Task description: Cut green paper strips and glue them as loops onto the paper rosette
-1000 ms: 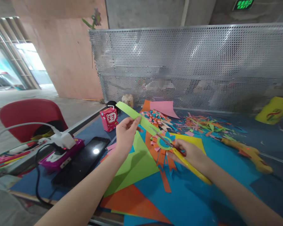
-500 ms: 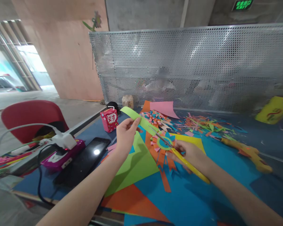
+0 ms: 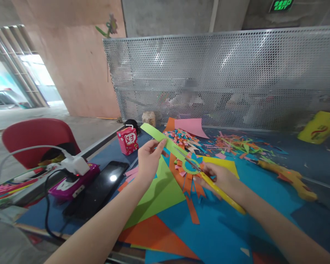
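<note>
My left hand (image 3: 149,158) pinches a long light-green paper strip (image 3: 161,138) and holds it up over the table. My right hand (image 3: 219,178) grips yellow-handled scissors (image 3: 209,180); their blades meet the strip's near end, above a round fringed paper flower (image 3: 189,167) in orange, pink and blue. Under both hands lie large sheets of green paper (image 3: 156,192), orange paper (image 3: 159,234) and blue paper (image 3: 222,227).
A pink drink carton (image 3: 128,140), a black phone (image 3: 96,188), a purple case with a white charger (image 3: 74,176) and a red chair (image 3: 34,137) are at the left. Paper scraps (image 3: 236,145), a yellow glue gun (image 3: 290,179) and a perforated metal screen (image 3: 222,77) lie beyond.
The strip and my left hand have shifted slightly; the scissors stay at the strip's end. Otherwise nothing has moved.
</note>
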{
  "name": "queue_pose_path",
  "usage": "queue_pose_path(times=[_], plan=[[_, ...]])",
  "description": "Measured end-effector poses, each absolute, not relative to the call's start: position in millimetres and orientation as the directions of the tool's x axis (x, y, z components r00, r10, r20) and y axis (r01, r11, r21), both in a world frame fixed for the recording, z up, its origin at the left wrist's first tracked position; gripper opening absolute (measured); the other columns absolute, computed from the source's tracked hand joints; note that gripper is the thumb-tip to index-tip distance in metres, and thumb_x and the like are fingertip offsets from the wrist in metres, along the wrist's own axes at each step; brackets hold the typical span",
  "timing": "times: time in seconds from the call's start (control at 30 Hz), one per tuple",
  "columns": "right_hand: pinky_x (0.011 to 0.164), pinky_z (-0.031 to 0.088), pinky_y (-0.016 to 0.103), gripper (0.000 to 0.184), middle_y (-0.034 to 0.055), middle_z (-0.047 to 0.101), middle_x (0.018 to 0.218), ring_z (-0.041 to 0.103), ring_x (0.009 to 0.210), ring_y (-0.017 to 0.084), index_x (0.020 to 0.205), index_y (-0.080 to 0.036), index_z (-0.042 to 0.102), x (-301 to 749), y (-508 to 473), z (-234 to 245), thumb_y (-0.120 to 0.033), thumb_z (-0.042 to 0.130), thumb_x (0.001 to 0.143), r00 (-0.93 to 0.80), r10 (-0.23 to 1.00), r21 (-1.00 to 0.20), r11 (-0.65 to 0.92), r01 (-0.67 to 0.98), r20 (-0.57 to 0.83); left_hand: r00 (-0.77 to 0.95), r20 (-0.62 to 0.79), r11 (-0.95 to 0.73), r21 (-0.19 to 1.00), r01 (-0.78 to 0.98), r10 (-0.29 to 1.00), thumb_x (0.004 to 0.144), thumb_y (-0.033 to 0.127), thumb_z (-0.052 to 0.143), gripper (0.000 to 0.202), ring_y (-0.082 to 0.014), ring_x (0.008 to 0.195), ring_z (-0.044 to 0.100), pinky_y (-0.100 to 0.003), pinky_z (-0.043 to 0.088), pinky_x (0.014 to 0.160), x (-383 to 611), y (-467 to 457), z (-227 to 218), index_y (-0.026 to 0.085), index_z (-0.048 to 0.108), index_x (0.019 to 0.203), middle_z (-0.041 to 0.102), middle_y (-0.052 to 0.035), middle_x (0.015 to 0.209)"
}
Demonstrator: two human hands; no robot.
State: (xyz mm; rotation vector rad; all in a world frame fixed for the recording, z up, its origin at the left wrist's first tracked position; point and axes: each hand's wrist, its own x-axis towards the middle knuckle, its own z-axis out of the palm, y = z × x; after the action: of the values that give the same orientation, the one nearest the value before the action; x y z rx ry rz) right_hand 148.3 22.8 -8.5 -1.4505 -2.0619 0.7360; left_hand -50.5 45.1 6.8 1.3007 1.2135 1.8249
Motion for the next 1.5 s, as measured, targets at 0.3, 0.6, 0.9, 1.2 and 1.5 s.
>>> queue_pose_path(times=[0.3,0.6,0.9,1.2,1.5], plan=[[0.034,0.023,0.02,0.036,-0.0094,0.034,0.043,0.032,0.033,0.005,0.059,-0.022,0.032,148.9,22.1,-5.3,-0.045,0.058,0.066,-0.277,0.959,-0.699,0.236,0.675,0.056,-0.339,0.391,-0.391,0.917,0.072,0.856,0.068,0.039,0.062,0.029,-0.006,0.035,0.043,-0.019,0.023,0.036,-50.9,45.8,6.2,0.016,0.049,0.055,0.048,0.0055,0.04],[0.036,0.022,0.02,0.033,-0.0082,0.035,0.047,0.031,0.038,0.006,0.06,-0.021,0.034,149.0,25.0,-9.8,-0.044,0.058,0.066,-0.253,0.963,-0.675,0.246,0.696,0.09,-0.272,0.411,-0.432,0.902,-0.02,0.87,0.07,0.036,0.06,0.028,-0.0059,0.036,0.047,-0.017,0.028,0.037,-52.2,45.1,9.1,0.017,0.044,0.057,0.044,0.0081,0.041],[0.043,0.027,0.02,0.025,-0.0055,0.037,0.055,0.035,0.051,0.008,0.061,-0.02,0.035,152.7,31.7,-18.4,-0.037,0.053,0.069,-0.317,0.931,-0.625,0.357,0.694,0.181,-0.253,0.421,-0.421,0.905,0.058,0.871,0.069,0.033,0.061,0.022,-0.0068,0.038,0.048,-0.019,0.029,0.039,-48.9,41.2,7.4,0.016,0.051,0.058,0.044,0.0071,0.041],[0.034,0.023,0.018,0.032,-0.0063,0.042,0.049,0.034,0.037,0.006,0.06,-0.021,0.037,149.7,24.7,-7.4,-0.044,0.059,0.064,-0.261,0.961,-0.689,0.253,0.679,0.097,-0.267,0.403,-0.403,0.913,0.057,0.875,0.068,0.035,0.063,0.022,-0.0074,0.038,0.048,-0.019,0.027,0.038,-49.6,41.7,7.0,0.016,0.054,0.06,0.046,0.006,0.039],[0.037,0.024,0.019,0.035,-0.0071,0.036,0.048,0.033,0.041,0.007,0.057,-0.021,0.033,147.5,25.6,-9.5,-0.045,0.058,0.062,-0.238,0.963,-0.7,0.259,0.665,0.13,-0.3,0.396,-0.399,0.915,0.053,0.868,0.066,0.035,0.064,0.022,-0.0075,0.038,0.047,-0.019,0.028,0.039,-51.8,43.0,5.7,0.016,0.055,0.061,0.047,0.0061,0.038]])
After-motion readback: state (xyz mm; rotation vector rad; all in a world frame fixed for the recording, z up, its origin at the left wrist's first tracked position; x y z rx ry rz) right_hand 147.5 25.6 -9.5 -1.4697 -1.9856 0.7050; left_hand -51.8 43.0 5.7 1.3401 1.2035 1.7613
